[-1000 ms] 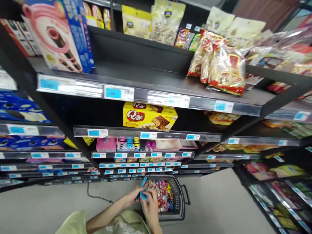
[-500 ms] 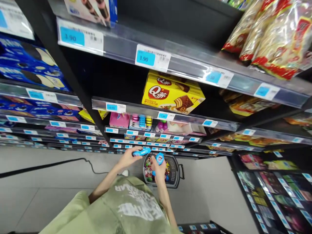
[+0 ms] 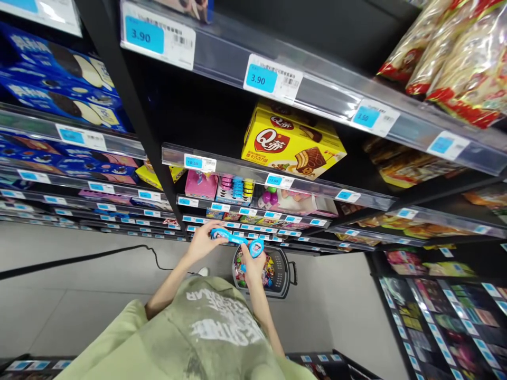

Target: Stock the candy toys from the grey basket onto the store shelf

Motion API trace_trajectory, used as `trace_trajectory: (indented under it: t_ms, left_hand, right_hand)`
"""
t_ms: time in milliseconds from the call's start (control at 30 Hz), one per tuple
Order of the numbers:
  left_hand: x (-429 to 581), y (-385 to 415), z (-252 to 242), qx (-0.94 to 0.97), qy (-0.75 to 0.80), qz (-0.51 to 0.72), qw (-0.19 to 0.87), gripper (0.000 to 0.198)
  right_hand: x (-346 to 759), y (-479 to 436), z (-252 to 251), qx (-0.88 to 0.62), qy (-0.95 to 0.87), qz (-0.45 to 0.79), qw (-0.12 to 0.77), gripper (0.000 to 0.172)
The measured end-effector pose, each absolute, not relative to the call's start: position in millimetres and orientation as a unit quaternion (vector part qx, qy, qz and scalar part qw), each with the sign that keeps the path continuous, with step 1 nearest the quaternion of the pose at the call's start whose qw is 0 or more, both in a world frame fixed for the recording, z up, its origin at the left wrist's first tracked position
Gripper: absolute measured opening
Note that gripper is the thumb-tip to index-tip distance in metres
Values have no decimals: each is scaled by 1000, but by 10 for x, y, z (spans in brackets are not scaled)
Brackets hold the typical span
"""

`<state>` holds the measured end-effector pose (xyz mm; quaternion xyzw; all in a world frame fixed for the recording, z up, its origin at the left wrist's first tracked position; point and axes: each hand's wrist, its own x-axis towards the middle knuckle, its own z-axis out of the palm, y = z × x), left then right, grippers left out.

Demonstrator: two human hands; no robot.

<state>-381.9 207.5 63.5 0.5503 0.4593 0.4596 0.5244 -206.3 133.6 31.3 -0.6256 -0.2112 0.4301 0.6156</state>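
Observation:
My left hand (image 3: 205,240) is closed on a long blue toy-like packet (image 3: 227,237), held level in front of the lower shelves. My right hand (image 3: 252,262) is closed on a second blue item with a round face (image 3: 256,247), its top touching the end of the first one. Both hands hover above a grey shopping basket (image 3: 282,274) on the floor, which is filled with several colourful wrapped sweets. My arms come out of a light green printed T-shirt.
Black store shelving with blue price tags rises in front. A yellow cake box (image 3: 293,142) sits on one shelf, pink and blue small toys (image 3: 233,187) below it, blue cookie packs (image 3: 51,89) at left, bagged snacks (image 3: 451,58) upper right. A black cable (image 3: 119,253) runs over the grey floor.
My hands rose from the basket, each carrying a blue item, and have now come together so the two items touch. The camera tilted down and closer to the shelves.

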Motion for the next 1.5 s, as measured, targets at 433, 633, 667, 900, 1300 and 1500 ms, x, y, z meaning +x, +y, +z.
trace_trajectory:
  t_ms: [433,633,667,900,1300,1500]
  left_hand:
    - [-3760,2155,754,327,407,520,676,50]
    - [-3693,2131,781,289,364,535,706,35]
    - [-3678,2120,788,271,343,537,722,29]
    - [-3551,2068,785,95,243,554,791,11]
    - [-3572,1966,663,218,265,510,789,31]
    - [-3588,2031,598,365,383,492,691,42]
  right_hand:
    - [-2297,1204,389,-525,-271,580,561,42]
    - [-2233,1153,423,-476,-251,684,492,43]
    - [-2235,1147,425,-478,-251,689,484,43]
    - [-2282,1153,557,-615,-379,479,497,41]
    - [-2199,1197,459,-584,-234,522,577,45]
    - [-2142,1220,447,-569,-214,547,576,51]
